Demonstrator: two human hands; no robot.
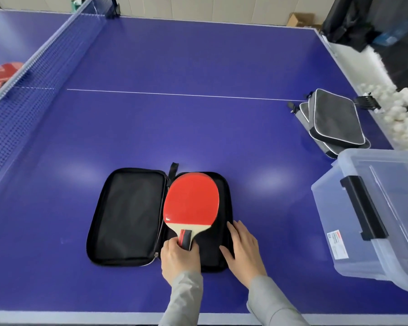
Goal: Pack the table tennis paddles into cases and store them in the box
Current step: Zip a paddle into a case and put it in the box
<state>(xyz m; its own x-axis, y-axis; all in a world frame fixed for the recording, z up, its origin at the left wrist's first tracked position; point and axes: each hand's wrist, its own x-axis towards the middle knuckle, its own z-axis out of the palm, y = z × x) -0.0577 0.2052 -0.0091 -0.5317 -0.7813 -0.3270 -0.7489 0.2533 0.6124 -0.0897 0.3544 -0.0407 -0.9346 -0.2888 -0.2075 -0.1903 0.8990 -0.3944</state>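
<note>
A black zip case (pixel 130 217) lies opened flat near the front edge of the blue table. A red-faced paddle (pixel 191 200) rests over its right half. My left hand (pixel 179 255) grips the paddle's short handle. My right hand (pixel 243 250) lies flat, fingers apart, on the case's right edge beside the paddle. A clear plastic box (pixel 372 260) with a black latch stands at the right. Two closed black-and-grey cases (pixel 335 121) are stacked beyond it. Another red paddle (pixel 4 71) lies across the net at far left.
The net (pixel 33 74) runs along the left side. Several white balls (pixel 400 114) fill a tray off the table's right edge, next to dark bags. A cardboard box (pixel 300 20) sits on the floor beyond the far edge.
</note>
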